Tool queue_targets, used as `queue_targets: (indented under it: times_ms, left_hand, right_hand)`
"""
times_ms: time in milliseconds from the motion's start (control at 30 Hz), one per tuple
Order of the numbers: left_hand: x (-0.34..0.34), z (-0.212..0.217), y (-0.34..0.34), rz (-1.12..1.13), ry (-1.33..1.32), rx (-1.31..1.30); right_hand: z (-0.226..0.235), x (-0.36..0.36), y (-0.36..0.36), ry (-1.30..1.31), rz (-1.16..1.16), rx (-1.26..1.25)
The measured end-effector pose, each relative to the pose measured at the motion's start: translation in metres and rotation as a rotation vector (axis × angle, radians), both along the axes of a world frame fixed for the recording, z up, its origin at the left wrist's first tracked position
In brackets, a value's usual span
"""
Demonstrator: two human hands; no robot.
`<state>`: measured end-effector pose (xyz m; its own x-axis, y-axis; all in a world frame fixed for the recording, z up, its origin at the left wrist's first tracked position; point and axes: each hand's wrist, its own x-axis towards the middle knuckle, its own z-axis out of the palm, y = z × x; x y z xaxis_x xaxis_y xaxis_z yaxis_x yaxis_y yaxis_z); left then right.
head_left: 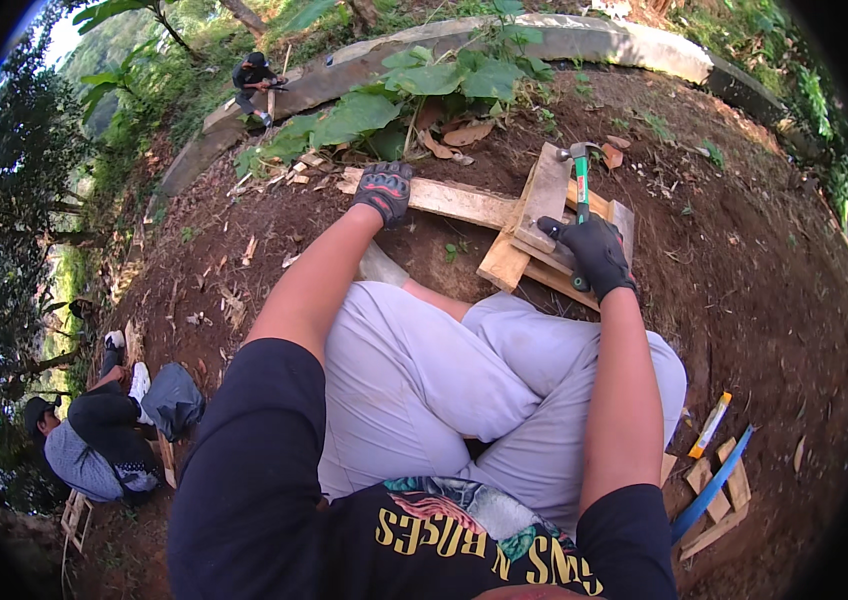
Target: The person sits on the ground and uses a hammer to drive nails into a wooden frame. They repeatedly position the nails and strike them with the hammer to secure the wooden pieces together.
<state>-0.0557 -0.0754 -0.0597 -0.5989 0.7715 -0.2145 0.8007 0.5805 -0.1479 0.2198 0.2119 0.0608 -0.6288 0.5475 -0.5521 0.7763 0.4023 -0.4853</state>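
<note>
My right hand [592,255], in a black glove, is closed around the handle of a claw hammer [582,190] with a green and black grip. The hammer lies over a stack of crossed wooden boards [544,190], its metal head at the far end. My left hand [384,190], in a black and grey glove with red marks, is closed over the left part of a long pale plank [459,203]. That plank runs right to the crossed boards on the soil. My folded legs in light grey trousers [424,370] are just in front of the wood.
Wood offcuts [719,490], a long blue strip [712,488] and a yellow-white packet [710,425] lie at my right. A low concrete wall [624,40] curves behind a leafy plant [424,95]. One person [94,450] sits at left; another [256,85] is at the wall.
</note>
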Motion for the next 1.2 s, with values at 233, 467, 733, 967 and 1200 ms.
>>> queue_targets:
  times_ms: [233, 467, 733, 967, 1200]
  left_hand:
    - [-0.062, 0.048, -0.051, -0.013, 0.216, 0.082]
    - [-0.099, 0.168, -0.136, 0.145, 0.255, -0.163]
    - [-0.082, 0.207, -0.229, 0.295, 0.085, -0.266]
    - [-0.029, 0.231, -0.198, 0.316, 0.131, -0.282]
    - [0.063, 0.24, -0.194, 0.554, -0.323, -0.417]
  right_hand:
    - [0.002, 0.006, 0.002, 0.058, -0.059, -0.026]
    - [0.011, 0.007, -0.003, 0.053, -0.036, -0.09]
    - [0.012, 0.004, -0.01, 0.043, -0.01, -0.11]
    - [-0.001, 0.009, -0.01, 0.07, -0.012, -0.115]
    - [0.005, 0.01, -0.006, 0.048, -0.023, -0.146]
